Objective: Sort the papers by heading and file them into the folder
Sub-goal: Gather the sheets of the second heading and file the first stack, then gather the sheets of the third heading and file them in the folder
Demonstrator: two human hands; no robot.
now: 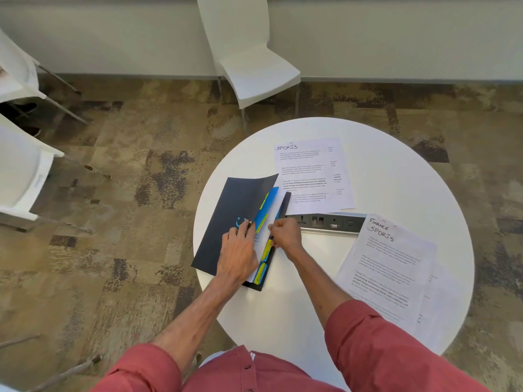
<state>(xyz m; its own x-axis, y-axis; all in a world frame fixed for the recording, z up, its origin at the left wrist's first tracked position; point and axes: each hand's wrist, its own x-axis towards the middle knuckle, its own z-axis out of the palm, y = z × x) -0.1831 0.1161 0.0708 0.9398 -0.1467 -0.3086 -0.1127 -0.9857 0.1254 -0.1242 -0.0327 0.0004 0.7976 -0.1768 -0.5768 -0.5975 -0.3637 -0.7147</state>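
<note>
Left hand (239,251): flat on the folder (226,222), fingers spread, pinning the lifted dark cover and white sheets near the blue dividers (266,210); not gripping.

Right hand (285,234): curled shut at the folder's right edge, pinching what looks like a divider or page edge; exact hold hidden by the knuckles.

Folder: at the left rim of the round white table (396,176), partly overhanging; cover bowed up, yellow tabs (266,250) down the open side.

Sports sheet (314,174): flat beyond the folder, lower left corner just beside the raised cover.

Finance stack (387,264): near right, fanned loosely, headed "FINANCE" and "SPORTS" in pen; well apart from the folder.

Power strip (331,222): set in the tabletop between the two paper lots.

Handling, judged: paper light, limp, slick on the smooth top; best lifted by a corner or slid off the edge; folder cover springy, likely to flop shut if released.
</note>
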